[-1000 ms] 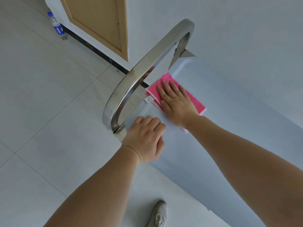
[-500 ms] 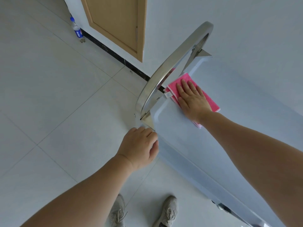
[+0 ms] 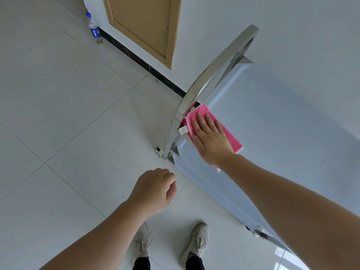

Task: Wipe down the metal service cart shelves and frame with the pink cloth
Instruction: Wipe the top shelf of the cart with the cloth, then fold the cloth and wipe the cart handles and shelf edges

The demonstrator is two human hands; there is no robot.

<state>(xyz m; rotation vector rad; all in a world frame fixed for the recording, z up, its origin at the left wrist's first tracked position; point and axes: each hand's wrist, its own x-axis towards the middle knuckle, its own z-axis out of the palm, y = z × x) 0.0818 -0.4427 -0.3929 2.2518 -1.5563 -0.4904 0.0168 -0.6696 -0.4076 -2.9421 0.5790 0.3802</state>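
Note:
The metal cart's top shelf (image 3: 276, 121) reflects the pale wall and fills the right of the view. Its curved steel handle (image 3: 210, 75) arches over the near-left end. The folded pink cloth (image 3: 231, 140) lies flat on the shelf beside the handle's base, a white tag at its left edge. My right hand (image 3: 211, 139) presses flat on the cloth, fingers spread and pointing away from me. My left hand (image 3: 153, 191) hangs over the floor below the shelf's corner, fingers loosely curled, touching nothing.
A wooden door (image 3: 144, 26) stands open against the white wall behind the cart. A plastic bottle with a blue label (image 3: 93, 28) stands on the tiled floor by the black skirting. A cart wheel (image 3: 159, 151) shows under the handle. My shoes (image 3: 196, 242) are close to the cart.
My left hand has come off the shelf's corner and dropped back toward me. My right hand has slid the cloth along the shelf's end toward the near end of the handle.

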